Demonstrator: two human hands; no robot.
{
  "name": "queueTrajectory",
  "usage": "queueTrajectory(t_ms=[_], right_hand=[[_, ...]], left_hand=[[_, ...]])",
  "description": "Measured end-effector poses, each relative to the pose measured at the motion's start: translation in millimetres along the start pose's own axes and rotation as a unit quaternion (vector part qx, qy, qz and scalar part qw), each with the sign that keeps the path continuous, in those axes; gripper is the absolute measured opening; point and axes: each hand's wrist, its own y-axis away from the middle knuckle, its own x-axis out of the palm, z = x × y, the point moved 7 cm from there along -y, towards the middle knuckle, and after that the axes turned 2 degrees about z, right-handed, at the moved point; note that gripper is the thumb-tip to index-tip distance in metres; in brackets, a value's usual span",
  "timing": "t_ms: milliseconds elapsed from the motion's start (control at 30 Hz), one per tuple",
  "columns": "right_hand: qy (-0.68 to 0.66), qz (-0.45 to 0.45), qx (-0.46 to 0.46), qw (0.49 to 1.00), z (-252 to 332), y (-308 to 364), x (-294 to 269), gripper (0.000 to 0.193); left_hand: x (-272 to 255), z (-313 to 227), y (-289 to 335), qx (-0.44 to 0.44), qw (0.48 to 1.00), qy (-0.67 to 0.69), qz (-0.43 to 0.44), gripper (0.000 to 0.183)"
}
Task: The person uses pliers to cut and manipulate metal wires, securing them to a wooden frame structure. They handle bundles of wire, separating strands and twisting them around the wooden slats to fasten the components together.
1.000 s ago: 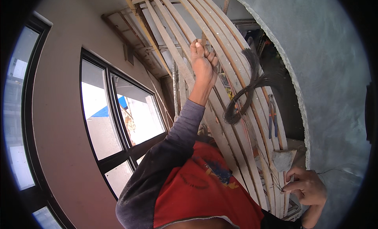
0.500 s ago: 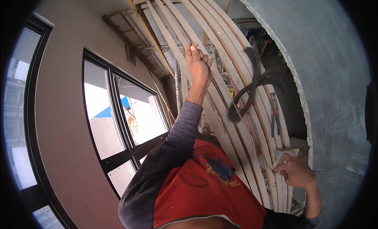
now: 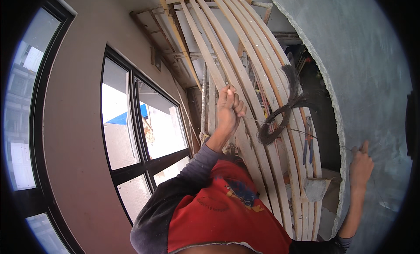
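My left hand (image 3: pixel 230 107) is a closed fist above the wooden planks, with a thin dark wire (image 3: pixel 253 119) coming out of it. The wire runs right, across the planks, toward my right hand (image 3: pixel 362 166). That hand is beside the grey panel (image 3: pixel 380 101), fingers curled on the wire and one finger pointing up. Between the hands, a looped bundle of dark tie wire (image 3: pixel 284 116) lies on the planks, its loose ends fanned out. Pliers with blue and red handles (image 3: pixel 308 144) rest to its right.
Long curved wooden planks (image 3: pixel 262 70) span the middle. The panel's rough broken edge (image 3: pixel 334 105) borders a dark gap (image 3: pixel 321 92). A small grey scrap (image 3: pixel 316 189) sits on the planks near the right. Black-framed windows (image 3: pixel 136 123) line the left wall.
My right hand has moved right and up, from over the planks to the grey panel. My left hand sits lower, still closed. The wire now stretches visibly between them.
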Motion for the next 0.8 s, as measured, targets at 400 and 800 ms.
queueTrajectory(t_ms=[400,800], right_hand=[[-0.420,-0.128,-0.216,0.872,43.0,63.5,-167.1,0.012],[-0.265,0.320,-0.479,0.774,137.8,61.3,-13.6,0.024]], left_hand=[[-38.6,-5.7,-11.5,-0.086,0.984,-0.095,-0.125,0.022],[-69.0,-70.4,-25.7,0.055,0.988,0.076,-0.121,0.013]])
